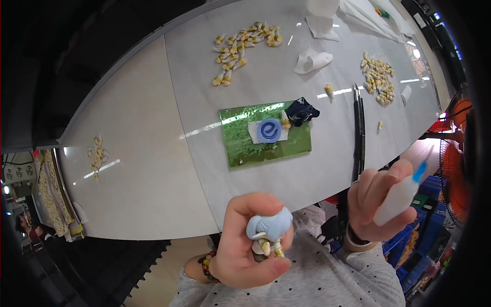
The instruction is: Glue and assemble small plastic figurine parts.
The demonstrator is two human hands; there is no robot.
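My left hand (238,250) is closed around a small figurine (270,225) with pale blue hair, a white outfit and gold bands. My right hand (369,202) grips a white squeeze bottle (395,202) with a blue collar and a thin needle tip pointing up and away. The bottle is apart from the figurine. Beyond my hands lies a green glass slab (243,151). On it sit a round blue cap-like dish (269,131) on a white paper piece and a crumpled dark cloth (302,111), which hangs over the slab's right corner.
Black tweezers (359,133) lie right of the slab. Small white-and-gold figurine parts form a pile (378,79) at the right, a group (232,51) at the back and a cluster (97,153) at the far left. Crumpled tissue (312,60) lies behind. An orange fan (455,163) stands off the table's right edge.
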